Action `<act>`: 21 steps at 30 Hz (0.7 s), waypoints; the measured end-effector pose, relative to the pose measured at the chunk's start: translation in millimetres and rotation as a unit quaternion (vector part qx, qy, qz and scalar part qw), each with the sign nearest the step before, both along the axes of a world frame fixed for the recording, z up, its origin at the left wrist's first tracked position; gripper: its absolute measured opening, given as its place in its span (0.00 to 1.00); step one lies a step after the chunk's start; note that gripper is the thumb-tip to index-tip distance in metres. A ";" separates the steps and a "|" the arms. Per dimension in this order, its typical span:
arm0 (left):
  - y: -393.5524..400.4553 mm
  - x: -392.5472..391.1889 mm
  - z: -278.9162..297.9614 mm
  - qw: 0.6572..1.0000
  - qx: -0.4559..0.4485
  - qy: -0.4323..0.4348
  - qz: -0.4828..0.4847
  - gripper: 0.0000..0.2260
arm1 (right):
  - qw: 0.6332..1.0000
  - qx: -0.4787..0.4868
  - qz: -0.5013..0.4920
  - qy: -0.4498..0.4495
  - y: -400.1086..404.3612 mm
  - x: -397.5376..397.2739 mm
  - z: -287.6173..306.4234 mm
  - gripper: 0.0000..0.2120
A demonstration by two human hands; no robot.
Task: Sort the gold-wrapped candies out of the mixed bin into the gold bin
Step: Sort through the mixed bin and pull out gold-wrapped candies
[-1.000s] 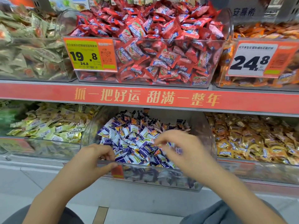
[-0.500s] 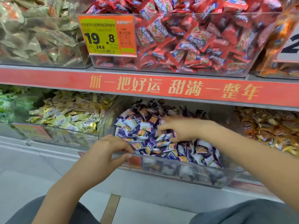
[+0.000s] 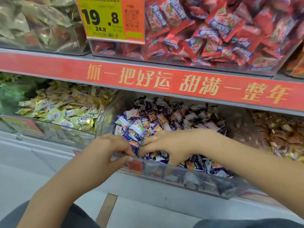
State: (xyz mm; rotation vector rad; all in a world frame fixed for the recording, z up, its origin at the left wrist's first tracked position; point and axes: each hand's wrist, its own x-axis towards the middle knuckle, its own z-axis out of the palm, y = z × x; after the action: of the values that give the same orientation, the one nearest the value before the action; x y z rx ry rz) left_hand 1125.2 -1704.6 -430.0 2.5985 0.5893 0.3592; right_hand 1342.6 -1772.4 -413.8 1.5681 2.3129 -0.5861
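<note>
The mixed bin (image 3: 194,176), a clear tub of purple, white and orange wrapped candies (image 3: 148,122), sits in the middle of the lower shelf. My left hand (image 3: 105,152) grips its front rim, fingers over the edge and thumb on the outside wall. Inside the bin, my right hand (image 3: 167,145) lies at the front left corner, fingers spread over the pile and close to my left fingers. No gold candy shows in either hand. To the left stands the gold bin (image 3: 54,134), heaped with gold-wrapped candies (image 3: 74,112).
A red shelf strip (image 3: 164,79) runs just above the lower bins. Above it sit a bin of red candies (image 3: 213,30) with a 19.8 price tag (image 3: 105,18) and an olive-wrapped bin (image 3: 41,22). An orange-brown candy bin (image 3: 283,134) is at the right.
My right hand has dropped from the middle of the pile to the bin's front left, beside my left hand. My left hand stays on the rim. The view has moved closer.
</note>
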 end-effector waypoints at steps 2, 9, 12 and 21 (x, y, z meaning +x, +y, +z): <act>0.1 -0.4 -0.2 1.000 -0.002 -0.006 -0.001 0.11 | 0.996 -0.058 0.004 -0.069 9.8 -6.9 -11.5 0.41; -0.2 4.6 -3.3 1.000 -0.007 -0.011 -0.008 0.06 | 0.985 -0.041 -0.028 -0.168 14.9 -32.8 -18.5 0.38; -2.1 9.6 -4.5 1.000 0.007 -0.006 -0.018 0.10 | 0.988 0.006 -0.056 -0.141 14.7 -36.2 -19.7 0.25; 2.5 5.9 -2.2 0.999 -0.026 -0.008 -0.018 0.05 | 0.987 0.071 0.032 -0.137 8.4 -2.2 -22.6 0.33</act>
State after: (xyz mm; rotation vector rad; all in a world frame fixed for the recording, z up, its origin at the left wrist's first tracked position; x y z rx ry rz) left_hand 1131.1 -1702.1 -432.2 2.5507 0.5392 0.3470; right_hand 1340.4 -1764.0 -436.4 1.5197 2.2260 -0.1779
